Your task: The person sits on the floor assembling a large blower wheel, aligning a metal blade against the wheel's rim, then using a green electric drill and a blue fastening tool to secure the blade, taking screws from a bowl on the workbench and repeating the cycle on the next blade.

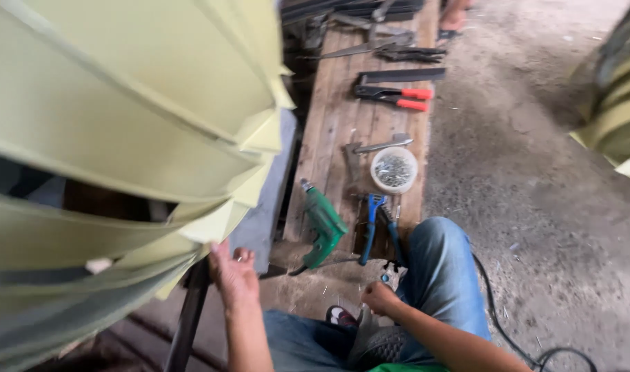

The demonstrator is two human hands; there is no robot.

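Panels: pale yellow-green sheet-metal panels [122, 117], stacked in overlapping folds, fill the left of the view; their stepped corner tabs jut toward the middle of the scene.
Left hand: the left hand [234, 275] rests open against the lowest panel edge, its fingers [218, 256] spread wide and flat, holding nothing.
Right hand: the right hand [380, 297] sits near the knee [439, 262], fingers curled narrow; whether they pinch something small cannot be told.
Doing it well: judging from the pose, the sheet wants steadying with the flat of the palm, clear of the cut edge, while the other hand stays free for a tool.
Risk: thin sheet edges look sharp, and a sliding grip along them could cut.
Drill: a green drill [323, 227] lies on the tabletop [336, 117], just right of the left hand, its cord trailing to the near side.
Riveter: a blue-handled tool [371, 224] lies beside the drill, close to the right hand.
Tub: a round white tub [393, 169] of small fasteners stands farther along the board.
Far end: red-handled cutters [398, 96] and dark snips [408, 53] lie well apart from both hands.
Floor: a black cable [501, 324] runs over the dusty floor on the right.
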